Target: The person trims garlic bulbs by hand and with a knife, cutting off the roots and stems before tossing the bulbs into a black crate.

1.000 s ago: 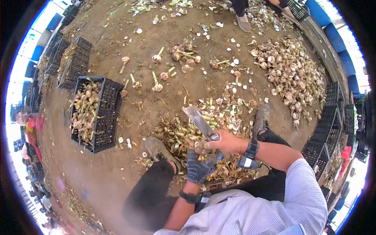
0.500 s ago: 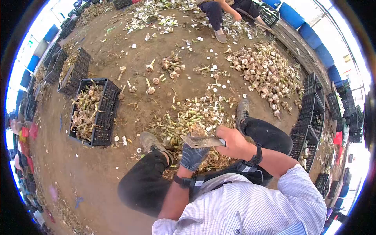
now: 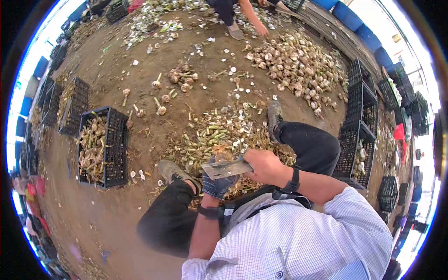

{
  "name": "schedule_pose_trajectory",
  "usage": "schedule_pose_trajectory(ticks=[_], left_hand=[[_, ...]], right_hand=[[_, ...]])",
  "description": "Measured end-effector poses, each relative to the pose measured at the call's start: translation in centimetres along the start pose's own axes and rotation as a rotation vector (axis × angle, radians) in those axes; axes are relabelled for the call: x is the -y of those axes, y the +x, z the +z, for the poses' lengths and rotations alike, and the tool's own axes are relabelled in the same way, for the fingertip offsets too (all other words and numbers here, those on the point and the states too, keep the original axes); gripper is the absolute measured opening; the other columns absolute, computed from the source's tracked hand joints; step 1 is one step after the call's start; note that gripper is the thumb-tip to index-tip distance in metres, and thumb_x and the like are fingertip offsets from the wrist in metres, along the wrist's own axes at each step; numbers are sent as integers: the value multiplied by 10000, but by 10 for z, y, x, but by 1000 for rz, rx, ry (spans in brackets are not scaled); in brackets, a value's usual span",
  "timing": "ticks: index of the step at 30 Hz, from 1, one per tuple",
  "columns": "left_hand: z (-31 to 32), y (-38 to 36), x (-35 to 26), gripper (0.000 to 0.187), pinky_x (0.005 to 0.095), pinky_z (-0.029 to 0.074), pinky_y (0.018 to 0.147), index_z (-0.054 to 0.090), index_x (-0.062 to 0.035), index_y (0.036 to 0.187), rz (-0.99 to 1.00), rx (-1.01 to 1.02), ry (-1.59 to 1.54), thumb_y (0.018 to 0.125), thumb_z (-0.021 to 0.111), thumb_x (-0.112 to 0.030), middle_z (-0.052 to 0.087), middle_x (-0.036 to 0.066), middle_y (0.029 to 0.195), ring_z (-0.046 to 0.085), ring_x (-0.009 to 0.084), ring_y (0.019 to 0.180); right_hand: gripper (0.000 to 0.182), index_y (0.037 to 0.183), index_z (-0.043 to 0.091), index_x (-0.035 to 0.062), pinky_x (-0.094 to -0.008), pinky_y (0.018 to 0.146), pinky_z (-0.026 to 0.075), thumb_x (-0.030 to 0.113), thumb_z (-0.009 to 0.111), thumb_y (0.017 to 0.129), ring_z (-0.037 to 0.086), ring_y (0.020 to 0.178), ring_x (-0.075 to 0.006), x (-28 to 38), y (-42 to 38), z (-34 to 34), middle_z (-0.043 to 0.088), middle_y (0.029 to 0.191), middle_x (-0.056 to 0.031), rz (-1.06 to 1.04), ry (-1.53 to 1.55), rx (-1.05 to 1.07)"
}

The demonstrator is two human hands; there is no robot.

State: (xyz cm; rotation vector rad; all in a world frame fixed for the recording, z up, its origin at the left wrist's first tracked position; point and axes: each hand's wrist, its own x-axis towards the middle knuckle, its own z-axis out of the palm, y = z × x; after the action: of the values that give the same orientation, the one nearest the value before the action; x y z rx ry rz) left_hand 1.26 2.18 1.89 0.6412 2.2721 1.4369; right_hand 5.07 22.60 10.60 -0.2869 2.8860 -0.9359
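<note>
My right hand (image 3: 268, 167) grips the handle of a broad-bladed knife (image 3: 223, 170), with the blade pointing left. Under the blade, my left hand (image 3: 215, 186) wears a dark grey glove and is closed around a garlic bulb (image 3: 224, 157). The blade hides part of the glove and the bulb's lower side. Cut garlic stems (image 3: 210, 138) and white trimmings lie in a heap just beyond my hands, between my shoes. Past my right foot is a large pile of garlic bulbs (image 3: 298, 70).
A black crate (image 3: 116, 154) of stemmed garlic stands at left, with more crates behind. Other black crates (image 3: 343, 161) line the right side. Loose garlic (image 3: 161, 110) dots the dirt floor. Another person's hand (image 3: 261, 31) reaches down by the pile's far edge.
The knife has tilted, and the bulb in my left hand shows more clearly. My view has shifted a little. The other person's arm has come closer to the garlic pile.
</note>
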Motion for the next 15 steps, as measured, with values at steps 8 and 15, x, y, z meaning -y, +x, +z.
schedule_pose_trajectory(ticks=[8,15], left_hand=[[-1,7,-8,506,392,498,813,612,-61,1102,50,-7,127,754,767,-395,702,76,947,651,241,888],[-14,-5,-39,509,357,547,769,571,-45,1184,-117,-10,-522,804,710,-353,664,74,1025,648,203,886]], right_hand=[[285,898,555,34,-464,714,493,188,709,714,601,832,-377,-20,-10,18,575,862,-164,89,29,21],[308,818,671,-5,-497,659,515,296,607,825,629,695,-407,-143,-24,69,637,728,-225,449,-82,230]])
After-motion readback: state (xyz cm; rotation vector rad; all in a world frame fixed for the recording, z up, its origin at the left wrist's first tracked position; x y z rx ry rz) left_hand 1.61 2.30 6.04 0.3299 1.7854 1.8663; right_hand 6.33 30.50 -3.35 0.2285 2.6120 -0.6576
